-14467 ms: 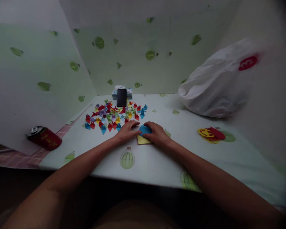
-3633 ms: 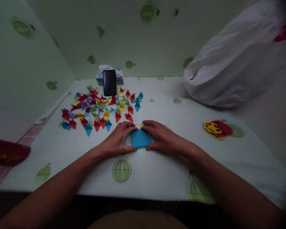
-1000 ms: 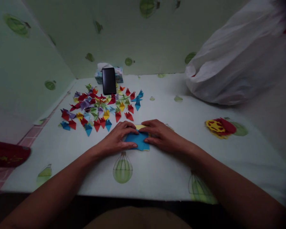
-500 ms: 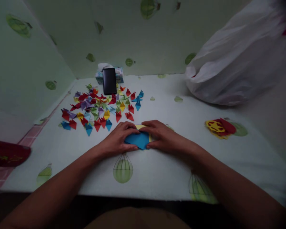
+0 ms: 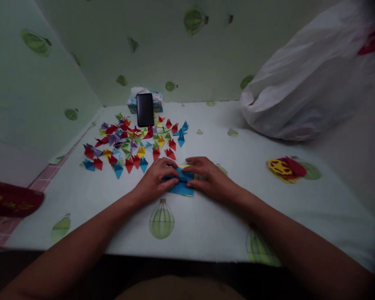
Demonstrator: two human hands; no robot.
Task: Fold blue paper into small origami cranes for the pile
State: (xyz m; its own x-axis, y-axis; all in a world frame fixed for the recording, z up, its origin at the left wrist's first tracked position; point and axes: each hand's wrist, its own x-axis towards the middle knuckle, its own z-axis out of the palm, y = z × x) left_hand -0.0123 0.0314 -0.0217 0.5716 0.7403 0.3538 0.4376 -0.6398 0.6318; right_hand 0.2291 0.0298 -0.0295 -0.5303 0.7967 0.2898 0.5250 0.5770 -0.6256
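A sheet of blue origami paper [image 5: 181, 189] lies in front of me, with a raised fold running across it. Yellow paper [image 5: 183, 166] shows along its far and right edges, seemingly beneath it. My left hand [image 5: 158, 178] pinches the fold from the left, thumb and fingertips pressed together on it. From the right, my right hand [image 5: 208, 177] does the same with curled fingers. The fingers hide parts of the fold. Several small folded paper cranes [image 5: 133, 146] in red, blue, yellow, green and purple spread over the table beyond my left hand.
Behind the cranes, a black phone [image 5: 145, 109] leans on a tissue box [image 5: 158, 102]. A bulky white plastic bag [image 5: 293, 91] stands at the back right. Red and yellow cut-out pieces [image 5: 286, 168] lie at right. A dark red object [image 5: 14, 200] rests at the left edge.
The near part of the blue paper has gone from a pointed shape to a straight edge, and a raised fold now crosses it between my fingers. The view has shifted slightly.
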